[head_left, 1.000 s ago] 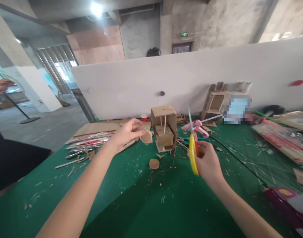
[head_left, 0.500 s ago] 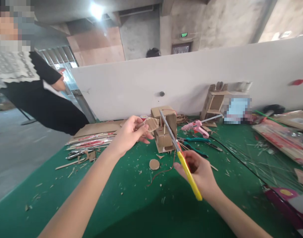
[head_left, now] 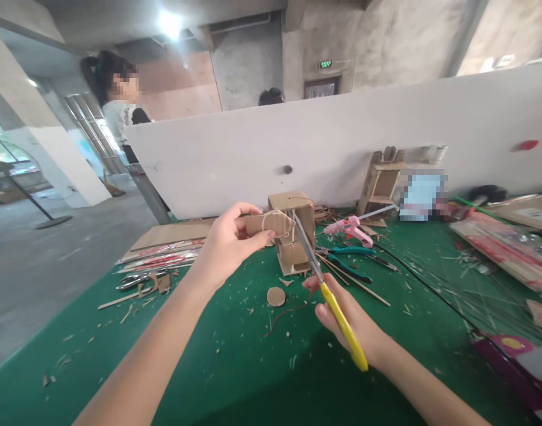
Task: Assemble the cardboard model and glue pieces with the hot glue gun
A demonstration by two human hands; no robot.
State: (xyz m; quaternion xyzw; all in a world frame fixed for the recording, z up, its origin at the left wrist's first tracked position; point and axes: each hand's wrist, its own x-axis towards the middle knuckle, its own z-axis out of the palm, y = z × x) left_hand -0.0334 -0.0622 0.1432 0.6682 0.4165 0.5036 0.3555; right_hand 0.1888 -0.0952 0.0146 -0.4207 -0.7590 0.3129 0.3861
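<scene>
Your right hand (head_left: pixel 360 325) grips yellow-handled scissors (head_left: pixel 342 319), blades pointing up and away to the left, tips by the right end of the cardboard piece (head_left: pixel 277 224). Your left hand (head_left: pixel 229 239) pinches that piece by its left end, thumb on the near side, held above the green surface (head_left: pixel 235 367); a rounded outline shows on it. Loose cardboard disc (head_left: pixel 276 297) lies flat below, thin wire (head_left: pixel 289 310) just beside it. Teal-handled pliers (head_left: pixel 351 251) and thin sticks (head_left: pixel 364 287) lie to the right. Open cardboard box (head_left: pixel 283 200) stands upright behind your cardboard piece, partly hidden; pink glue gun (head_left: pixel 351 229) right of it. Farther back, white partition (head_left: pixel 218 163), then a person (head_left: pixel 120 118) beyond its left end.
</scene>
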